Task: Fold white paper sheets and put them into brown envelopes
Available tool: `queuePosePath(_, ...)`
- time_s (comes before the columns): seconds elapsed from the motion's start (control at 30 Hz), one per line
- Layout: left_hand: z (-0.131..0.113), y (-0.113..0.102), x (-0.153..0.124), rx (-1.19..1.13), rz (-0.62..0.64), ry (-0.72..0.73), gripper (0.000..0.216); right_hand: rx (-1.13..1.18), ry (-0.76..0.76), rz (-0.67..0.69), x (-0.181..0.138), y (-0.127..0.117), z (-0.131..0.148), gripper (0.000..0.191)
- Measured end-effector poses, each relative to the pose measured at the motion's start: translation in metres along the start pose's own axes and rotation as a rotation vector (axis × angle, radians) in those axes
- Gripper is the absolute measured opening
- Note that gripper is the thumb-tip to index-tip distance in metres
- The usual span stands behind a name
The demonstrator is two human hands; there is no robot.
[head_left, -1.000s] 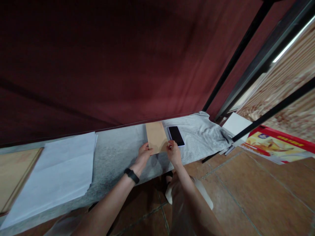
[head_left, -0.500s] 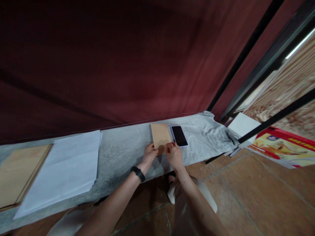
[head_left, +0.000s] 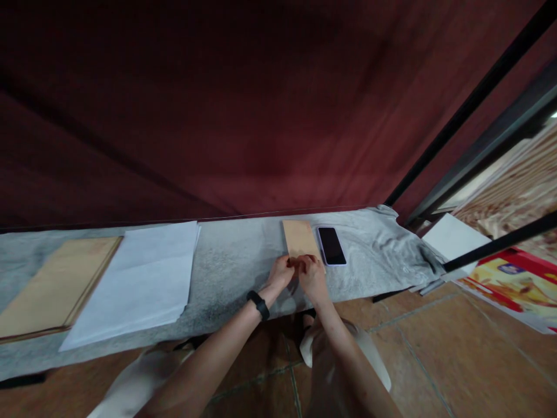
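A small brown paper envelope [head_left: 299, 237] lies lengthwise on the grey cloth, its near end under my fingers. My left hand [head_left: 281, 274], with a black band on the wrist, pinches the near left edge. Close beside it, my right hand [head_left: 312, 277] has its fingers bent and pressed together at the same near end, and the fingertips of both hands nearly meet. What the fingertips do at the edge is partly hidden. Just right of the envelope rests a phone [head_left: 332, 246] with a dark screen and a pale case.
Grey cloth [head_left: 235, 255] covers the narrow bench. To the left lie a stack of white paper [head_left: 139, 278] and larger brown envelopes [head_left: 61, 284]. A dark red curtain [head_left: 261, 116] hangs behind. Black poles [head_left: 470, 110], a white box [head_left: 455, 237] and a red-yellow carton [head_left: 517, 284] stand right.
My left hand has moved in along the envelope's near edge, closer to my right hand. The whole view has shifted, so the bench things appear further right.
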State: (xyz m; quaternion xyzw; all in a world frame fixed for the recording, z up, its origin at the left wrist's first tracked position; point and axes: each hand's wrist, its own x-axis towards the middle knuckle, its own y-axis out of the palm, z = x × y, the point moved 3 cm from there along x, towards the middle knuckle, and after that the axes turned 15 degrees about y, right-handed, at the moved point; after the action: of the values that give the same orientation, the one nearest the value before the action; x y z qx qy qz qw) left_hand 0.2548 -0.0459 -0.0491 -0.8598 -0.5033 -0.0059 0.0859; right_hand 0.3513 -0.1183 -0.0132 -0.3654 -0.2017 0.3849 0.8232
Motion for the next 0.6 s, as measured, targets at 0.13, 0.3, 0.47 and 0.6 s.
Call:
queuePosePath(0.13,-0.02,-0.033,-0.023,0.179,-0.061,0.062,0.036,0.033,-0.062,0.015,-0.001,0.009,0.001,0.03)
queuePosePath(0.3,-0.044,-0.133,-0.07,0.934,-0.087,0.151,0.06,0.17,-0.145,0.064,-0.008,0.033,0.011,0.031)
queuePosePath(0.47,-0.034,-0.232,-0.123,1.296,-0.085,-0.289,0.078,0.335,-0.094,0.179,-0.022,0.061,0.036,0.026)
queuePosePath(0.6,-0.026,-0.254,-0.148,1.317,0.028,-0.324,0.061,0.55,0.047,0.455,-0.046,0.06,0.079,0.018)
